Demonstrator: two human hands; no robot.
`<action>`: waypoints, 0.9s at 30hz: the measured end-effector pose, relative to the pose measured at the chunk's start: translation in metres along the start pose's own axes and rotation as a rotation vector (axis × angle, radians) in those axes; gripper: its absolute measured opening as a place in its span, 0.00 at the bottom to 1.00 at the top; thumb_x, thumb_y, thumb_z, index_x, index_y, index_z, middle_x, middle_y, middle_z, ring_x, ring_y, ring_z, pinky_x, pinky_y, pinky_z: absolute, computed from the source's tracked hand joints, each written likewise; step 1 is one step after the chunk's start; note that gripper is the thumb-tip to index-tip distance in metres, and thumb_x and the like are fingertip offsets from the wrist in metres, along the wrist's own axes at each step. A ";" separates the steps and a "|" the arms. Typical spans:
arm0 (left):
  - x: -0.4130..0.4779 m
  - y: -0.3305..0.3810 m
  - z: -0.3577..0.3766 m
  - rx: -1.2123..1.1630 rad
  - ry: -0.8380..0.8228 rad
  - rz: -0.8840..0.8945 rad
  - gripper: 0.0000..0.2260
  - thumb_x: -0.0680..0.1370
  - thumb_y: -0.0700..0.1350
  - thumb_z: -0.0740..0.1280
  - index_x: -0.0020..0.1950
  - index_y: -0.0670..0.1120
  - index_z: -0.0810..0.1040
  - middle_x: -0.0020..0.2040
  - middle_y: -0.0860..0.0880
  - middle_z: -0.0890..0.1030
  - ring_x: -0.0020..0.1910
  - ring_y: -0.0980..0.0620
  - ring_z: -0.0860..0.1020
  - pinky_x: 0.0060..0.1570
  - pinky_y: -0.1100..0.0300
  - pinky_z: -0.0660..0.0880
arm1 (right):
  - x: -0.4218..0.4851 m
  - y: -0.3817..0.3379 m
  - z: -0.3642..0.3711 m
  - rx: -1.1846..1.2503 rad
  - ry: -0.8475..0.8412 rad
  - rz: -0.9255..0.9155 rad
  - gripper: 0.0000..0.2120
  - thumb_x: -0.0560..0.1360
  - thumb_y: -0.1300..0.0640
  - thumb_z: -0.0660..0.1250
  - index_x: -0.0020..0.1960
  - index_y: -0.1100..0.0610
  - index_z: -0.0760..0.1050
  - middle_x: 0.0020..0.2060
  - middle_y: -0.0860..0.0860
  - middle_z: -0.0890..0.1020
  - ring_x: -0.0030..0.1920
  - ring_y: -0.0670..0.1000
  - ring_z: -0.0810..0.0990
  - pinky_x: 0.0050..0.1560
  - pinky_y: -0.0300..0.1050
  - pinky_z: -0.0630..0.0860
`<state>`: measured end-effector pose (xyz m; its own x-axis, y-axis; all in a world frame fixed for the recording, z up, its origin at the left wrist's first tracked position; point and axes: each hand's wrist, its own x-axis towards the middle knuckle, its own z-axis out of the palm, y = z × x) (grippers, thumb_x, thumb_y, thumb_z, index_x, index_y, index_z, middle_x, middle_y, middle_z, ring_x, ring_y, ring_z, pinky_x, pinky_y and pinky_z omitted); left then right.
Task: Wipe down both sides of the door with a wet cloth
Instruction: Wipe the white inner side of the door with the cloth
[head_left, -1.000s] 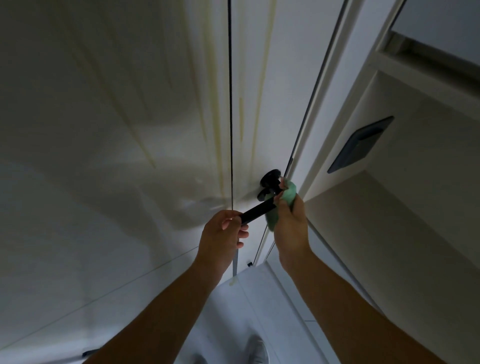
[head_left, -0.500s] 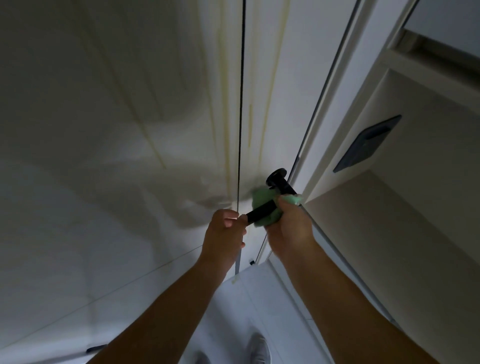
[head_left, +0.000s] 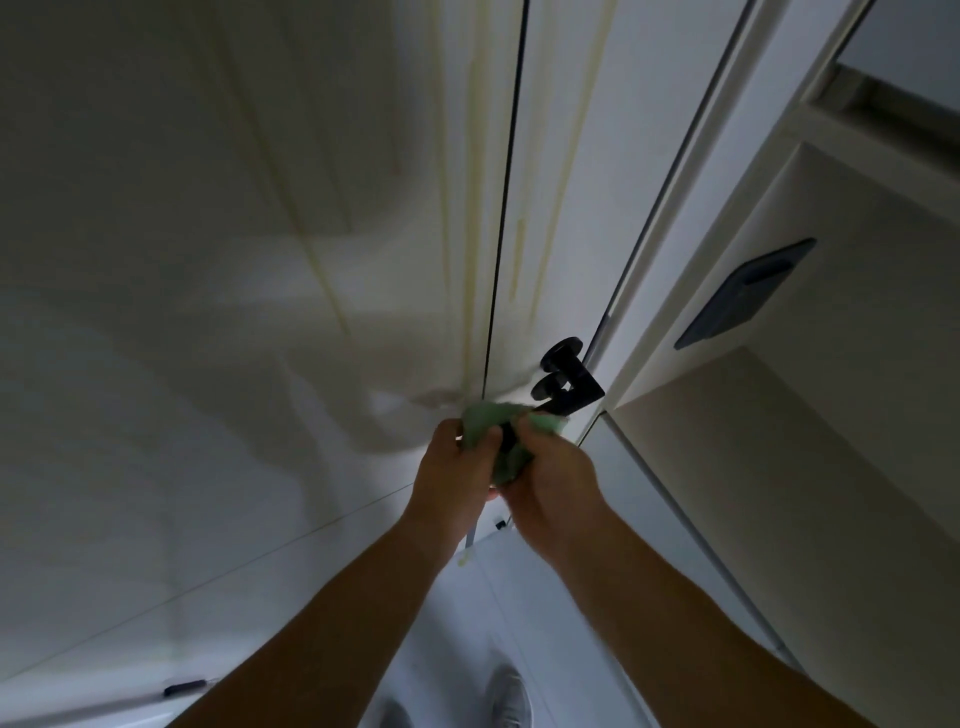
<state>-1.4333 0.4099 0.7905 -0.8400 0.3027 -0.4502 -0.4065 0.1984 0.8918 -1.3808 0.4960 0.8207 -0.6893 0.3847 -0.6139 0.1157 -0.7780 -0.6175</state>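
A dim room with white walls fills the view, seen from above and close to a white door (head_left: 566, 171) whose surface carries faint yellowish streaks running down it. A thin dark vertical seam splits the panel to the left of the handle, and a pale door frame (head_left: 727, 171) runs along its right edge. Further right, a beige wall holds a dark rectangular plate (head_left: 745, 296) with a recessed slot. The black door handle (head_left: 569, 387) sticks out from the door near its right edge, with a round base above and a lever that runs down toward the hands. A green cloth (head_left: 493, 434) is bunched around the lower end of that lever, just below the round base. The left hand (head_left: 454, 467) has its grip closed on the left part of the cloth, fingers curled in. The right hand (head_left: 553, 480) is likewise clamped on the cloth from the right, with the thumb pressing on top of the green fabric. The two hands touch or nearly touch around the bundle. Both bare forearms reach up from the bottom of the view. Below them lies a pale floor (head_left: 561, 623), where a light shoe (head_left: 509, 696) shows near the bottom edge.
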 end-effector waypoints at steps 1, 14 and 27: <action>0.000 -0.001 -0.002 0.029 -0.004 0.019 0.15 0.81 0.51 0.68 0.63 0.44 0.76 0.54 0.43 0.83 0.51 0.47 0.84 0.46 0.50 0.83 | -0.003 0.004 -0.002 -0.045 -0.032 0.014 0.13 0.84 0.62 0.57 0.62 0.67 0.77 0.55 0.62 0.85 0.51 0.58 0.87 0.44 0.54 0.85; -0.033 0.009 -0.014 0.527 0.139 0.276 0.13 0.82 0.59 0.64 0.55 0.50 0.76 0.44 0.55 0.79 0.41 0.60 0.77 0.41 0.64 0.70 | -0.023 -0.046 -0.047 -0.586 0.164 -0.521 0.10 0.85 0.50 0.60 0.49 0.43 0.78 0.39 0.42 0.81 0.39 0.42 0.77 0.41 0.34 0.74; -0.133 0.102 -0.096 0.542 0.392 0.673 0.13 0.77 0.60 0.64 0.56 0.55 0.78 0.48 0.59 0.81 0.49 0.63 0.80 0.47 0.64 0.77 | -0.112 -0.063 0.065 -0.616 -0.338 -0.432 0.10 0.83 0.48 0.60 0.51 0.37 0.79 0.52 0.45 0.81 0.51 0.49 0.82 0.39 0.56 0.86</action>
<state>-1.3975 0.2999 0.9457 -0.9380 0.1967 0.2856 0.3467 0.5320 0.7725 -1.3578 0.4696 0.9603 -0.9296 0.3410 -0.1403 0.0951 -0.1458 -0.9847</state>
